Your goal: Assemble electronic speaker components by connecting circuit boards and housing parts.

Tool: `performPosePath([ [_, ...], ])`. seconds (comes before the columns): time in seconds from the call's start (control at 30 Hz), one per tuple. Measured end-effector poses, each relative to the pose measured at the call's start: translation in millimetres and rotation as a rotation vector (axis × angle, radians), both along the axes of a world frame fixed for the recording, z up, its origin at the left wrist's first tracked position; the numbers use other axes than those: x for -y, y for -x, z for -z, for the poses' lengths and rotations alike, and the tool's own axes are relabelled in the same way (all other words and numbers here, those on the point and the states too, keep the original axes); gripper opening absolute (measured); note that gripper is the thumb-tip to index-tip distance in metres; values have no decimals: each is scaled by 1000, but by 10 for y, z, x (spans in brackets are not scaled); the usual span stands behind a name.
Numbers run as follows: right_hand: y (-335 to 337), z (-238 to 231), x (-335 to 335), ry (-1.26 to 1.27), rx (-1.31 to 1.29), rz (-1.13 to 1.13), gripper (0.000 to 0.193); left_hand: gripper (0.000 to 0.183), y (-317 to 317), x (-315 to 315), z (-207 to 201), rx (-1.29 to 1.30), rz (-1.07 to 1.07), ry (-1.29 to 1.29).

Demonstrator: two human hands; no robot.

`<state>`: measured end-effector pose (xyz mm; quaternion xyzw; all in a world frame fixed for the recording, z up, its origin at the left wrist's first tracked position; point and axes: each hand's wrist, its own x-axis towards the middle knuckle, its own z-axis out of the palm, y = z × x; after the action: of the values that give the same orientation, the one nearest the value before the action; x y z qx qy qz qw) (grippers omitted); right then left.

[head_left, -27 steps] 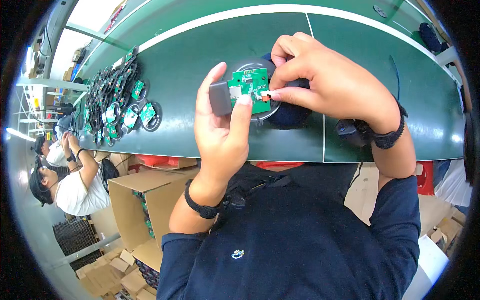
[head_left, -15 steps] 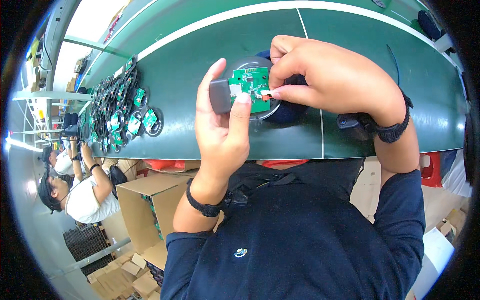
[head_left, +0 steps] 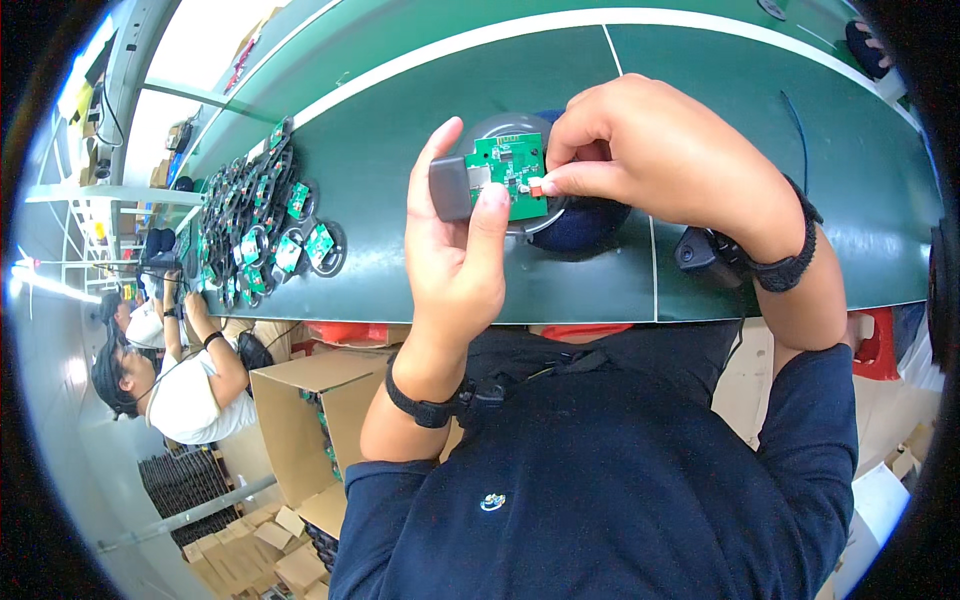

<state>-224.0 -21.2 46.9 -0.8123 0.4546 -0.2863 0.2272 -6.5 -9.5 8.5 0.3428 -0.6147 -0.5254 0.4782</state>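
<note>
A green circuit board (head_left: 510,165) sits in a round dark grey housing (head_left: 512,124), with a dark grey block (head_left: 450,188) at its left side. My left hand (head_left: 452,255) is closed around this piece, its thumb lying over the board's lower left part. At the board's right edge my right hand (head_left: 655,150) is closed in a pinch on a small red-and-white connector (head_left: 537,187). Whether the plug is fully seated in the board cannot be seen. Behind and below the housing lies a dark blue rounded thing (head_left: 585,230), partly covered by my right hand.
Many similar housings with green boards lie heaped (head_left: 250,225) at the left of the green table (head_left: 400,290). A blue cable (head_left: 798,130) lies at the right. An open cardboard box (head_left: 300,400) stands below the table's edge, near a co-worker in white (head_left: 195,405).
The whole view has shifted slightly. My left hand keeps its hold, and my right fingers stay at the connector with only a small change in posture.
</note>
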Motion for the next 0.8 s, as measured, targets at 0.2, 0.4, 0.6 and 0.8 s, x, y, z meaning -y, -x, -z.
performPosePath([
  [0.2,-7,53,68,-12,66,-67,24,54,8,49,71,-68,-47,17],
  [0.4,-7,89,68,-94,128,-81,23,56,-30,53,59,-49,-7,9],
  [0.6,-95,109,53,-148,205,75,26,55,-33,82,97,-132,-29,-7],
  [0.8,-142,292,159,147,322,120,38,55,-45,81,120,-149,-86,-16],
])
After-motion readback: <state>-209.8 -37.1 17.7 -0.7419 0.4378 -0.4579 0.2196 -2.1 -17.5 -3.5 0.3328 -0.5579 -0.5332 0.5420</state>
